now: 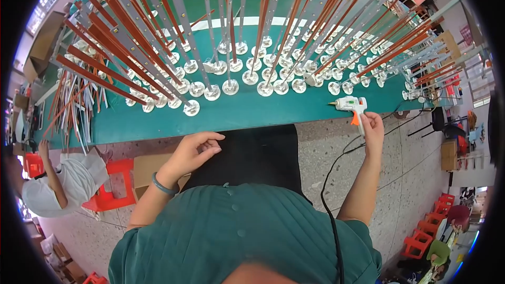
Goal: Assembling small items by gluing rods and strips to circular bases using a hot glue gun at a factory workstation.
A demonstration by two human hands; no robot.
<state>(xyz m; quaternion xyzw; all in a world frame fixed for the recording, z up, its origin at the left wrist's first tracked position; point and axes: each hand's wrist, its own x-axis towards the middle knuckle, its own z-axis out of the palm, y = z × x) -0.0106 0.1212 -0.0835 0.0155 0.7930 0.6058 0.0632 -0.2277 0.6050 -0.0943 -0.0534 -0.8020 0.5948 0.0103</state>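
My right hand [373,129] is closed on the handle of a white hot glue gun [351,103] with an orange trigger. Its nozzle points left, over the near edge of the green table [231,115]. My left hand [194,150] hangs above my lap, just off the table's edge, with the thumb apart from the loosely bent fingers and nothing in it. Across the table stand many round white bases [230,87], with long thin strips [187,31] rising from them. Some strips are brown, others grey with small yellowish squares.
A pile of loose strips [73,100] lies at the table's left end. A black cord [327,184] runs down past my right side. Another person [68,184] sits at the left near a red stool [120,184]. Red stools [428,226] stand at the lower right.
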